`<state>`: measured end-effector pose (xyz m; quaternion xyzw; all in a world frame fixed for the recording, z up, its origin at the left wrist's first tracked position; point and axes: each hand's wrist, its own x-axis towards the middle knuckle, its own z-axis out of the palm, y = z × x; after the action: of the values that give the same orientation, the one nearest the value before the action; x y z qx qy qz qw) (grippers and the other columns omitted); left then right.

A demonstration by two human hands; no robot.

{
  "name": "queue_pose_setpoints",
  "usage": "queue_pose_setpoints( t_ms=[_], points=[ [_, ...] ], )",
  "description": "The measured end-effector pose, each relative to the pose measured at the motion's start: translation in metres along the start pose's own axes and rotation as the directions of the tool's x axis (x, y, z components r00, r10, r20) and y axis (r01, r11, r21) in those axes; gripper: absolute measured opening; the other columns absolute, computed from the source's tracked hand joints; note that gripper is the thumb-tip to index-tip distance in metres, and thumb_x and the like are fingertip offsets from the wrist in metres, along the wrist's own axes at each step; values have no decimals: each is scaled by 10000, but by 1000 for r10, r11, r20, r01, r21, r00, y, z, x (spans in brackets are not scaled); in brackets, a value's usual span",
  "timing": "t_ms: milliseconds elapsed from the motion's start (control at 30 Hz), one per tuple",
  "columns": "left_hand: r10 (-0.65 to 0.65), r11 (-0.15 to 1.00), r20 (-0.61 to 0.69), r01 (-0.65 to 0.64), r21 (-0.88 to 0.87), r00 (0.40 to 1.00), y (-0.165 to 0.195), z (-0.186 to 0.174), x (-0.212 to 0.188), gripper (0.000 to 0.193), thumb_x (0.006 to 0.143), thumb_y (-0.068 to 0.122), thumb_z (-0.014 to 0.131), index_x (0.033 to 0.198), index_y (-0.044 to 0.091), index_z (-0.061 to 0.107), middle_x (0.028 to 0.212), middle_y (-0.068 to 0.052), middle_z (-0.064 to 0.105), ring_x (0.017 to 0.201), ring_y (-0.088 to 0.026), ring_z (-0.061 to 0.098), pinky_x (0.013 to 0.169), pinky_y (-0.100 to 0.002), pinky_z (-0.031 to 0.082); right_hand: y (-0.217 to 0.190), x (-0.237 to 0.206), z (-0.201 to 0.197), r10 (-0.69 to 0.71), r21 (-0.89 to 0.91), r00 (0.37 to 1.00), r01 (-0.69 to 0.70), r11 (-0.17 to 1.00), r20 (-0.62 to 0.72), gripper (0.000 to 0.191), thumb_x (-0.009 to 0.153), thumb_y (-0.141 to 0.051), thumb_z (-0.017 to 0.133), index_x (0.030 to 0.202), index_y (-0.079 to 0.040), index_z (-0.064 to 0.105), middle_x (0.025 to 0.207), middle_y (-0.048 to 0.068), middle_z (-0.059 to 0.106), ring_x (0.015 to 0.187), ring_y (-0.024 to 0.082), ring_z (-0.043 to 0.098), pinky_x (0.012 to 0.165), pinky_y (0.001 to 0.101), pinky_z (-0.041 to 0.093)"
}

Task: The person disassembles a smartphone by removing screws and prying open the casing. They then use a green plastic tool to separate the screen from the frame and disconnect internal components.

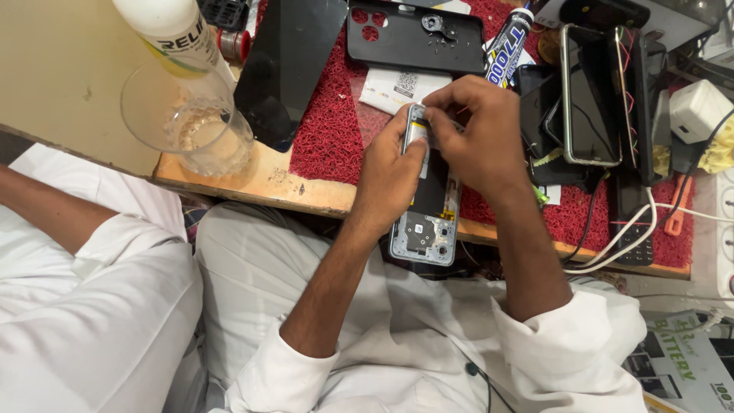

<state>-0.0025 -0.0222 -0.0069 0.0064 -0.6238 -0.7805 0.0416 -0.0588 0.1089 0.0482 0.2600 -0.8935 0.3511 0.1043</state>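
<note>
Opened phone (428,222): back off, insides showing, held over the near edge of the red mat (336,130).
Left hand (390,180): wrapped round the phone's left side, gripping firm.
Right hand (478,130): fingertips pinched at the phone's top end.
Black back cover (417,34): on the mat, beyond the phone.
Glass tumbler (187,118): left of the mat.

both forearms are bare, and the left hand (388,180) and right hand (480,138) wear no gloves, rings or watch. white shirt sleeves are rolled back into thick, creased cuffs near the elbows. the shirt front and the trousers over the lap are plain white, loosely wrinkled cloth
</note>
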Motion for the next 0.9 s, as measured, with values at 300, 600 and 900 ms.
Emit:
queue_pose_setpoints(
  t_ms=[300, 600, 900],
  points=[
    [-17, 993, 16, 19, -117, 1000, -6, 2, 2, 423, 975, 28, 499, 1392, -17, 558, 1084, -122, 738, 962, -148, 700, 863, -308, 579, 48, 78, -17, -14, -156, 993, 32, 987, 117, 153, 943, -3, 730, 1082, -16, 794, 874, 129, 759, 758, 167, 723, 673, 304, 566],
    [4, 995, 8, -3, -102, 1000, -5, 0, 3, 426, 971, 33, 498, 1390, -27, 550, 1107, -124, 739, 995, -163, 706, 897, -313, 572, 57, 89, -14, -3, -312, 990, 47, 949, 140, 113, 915, -83, 789, 1017, -41, 811, 928, 137, 778, 787, 229, 741, 729, 368, 584],
    [30, 995, 9, -29, -97, 1000, 1, -1, 2, 387, 974, 24, 493, 1350, -18, 571, 1086, -113, 738, 982, -157, 704, 887, -320, 574, 38, 93, -22, 179, -415, 978, -120, 902, 107, 170, 880, -229, 829, 977, -90, 816, 862, 118, 768, 738, 217, 729, 709, 385, 562]
  ],
)
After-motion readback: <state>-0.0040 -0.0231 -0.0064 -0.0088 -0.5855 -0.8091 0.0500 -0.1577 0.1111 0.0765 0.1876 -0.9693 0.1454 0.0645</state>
